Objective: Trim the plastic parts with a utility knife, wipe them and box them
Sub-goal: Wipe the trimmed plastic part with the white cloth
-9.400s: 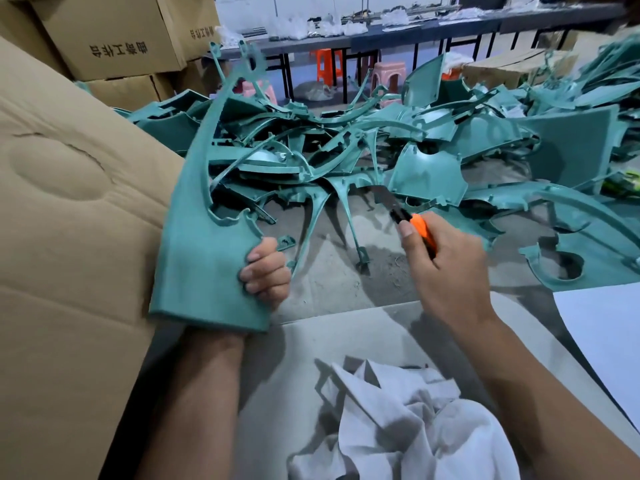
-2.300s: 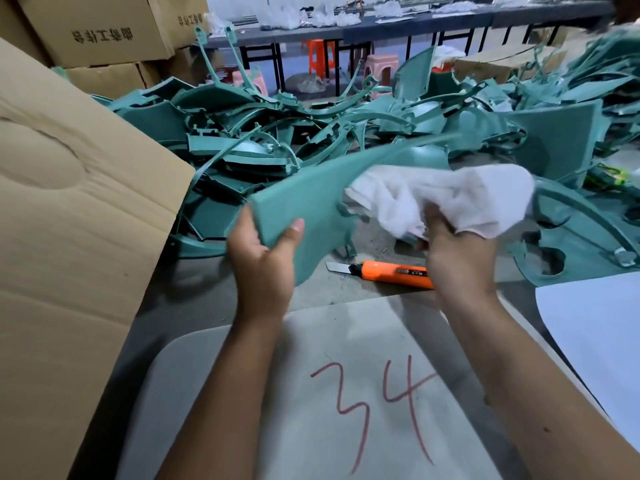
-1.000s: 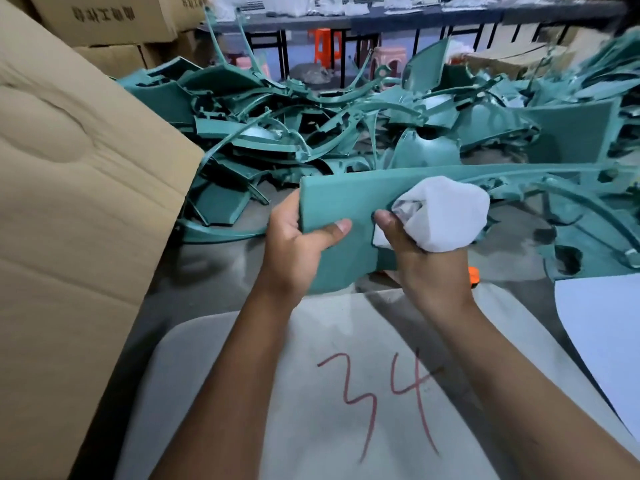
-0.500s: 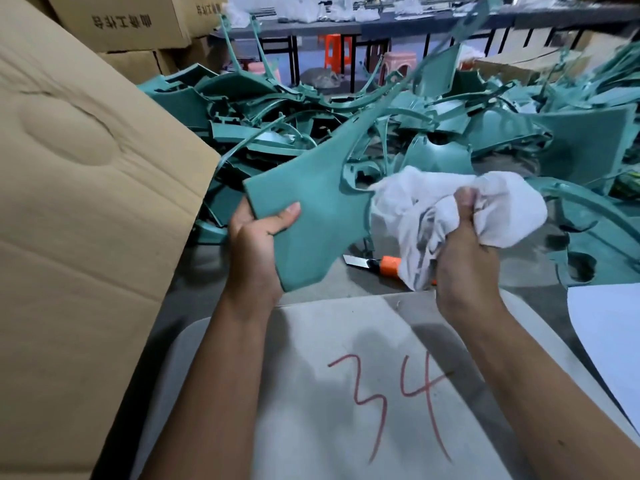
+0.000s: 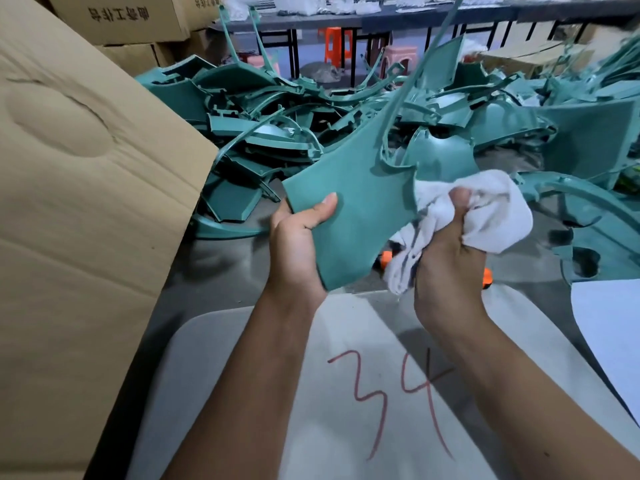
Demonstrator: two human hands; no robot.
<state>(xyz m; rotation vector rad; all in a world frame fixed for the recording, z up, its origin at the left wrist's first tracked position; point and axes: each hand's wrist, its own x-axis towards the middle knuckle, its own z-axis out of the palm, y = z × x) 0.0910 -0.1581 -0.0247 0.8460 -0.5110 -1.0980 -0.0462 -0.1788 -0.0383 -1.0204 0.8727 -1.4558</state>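
My left hand grips the wide lower end of a teal plastic part, thumb on its face; the part's thin arm rises up and to the right. My right hand clutches a bunched white cloth against the part's right edge. The orange utility knife lies on the table behind my hands, mostly hidden by the part and the cloth; its far end shows past my right wrist.
A big pile of teal plastic parts covers the table beyond my hands. A large cardboard box flap stands at the left. A grey board marked "34" lies in front of me, with a white sheet at right.
The knife went from my right hand to the table and the cloth took its place. Over the last second the part tilted from level to steep, and the cloth slid down its right edge.
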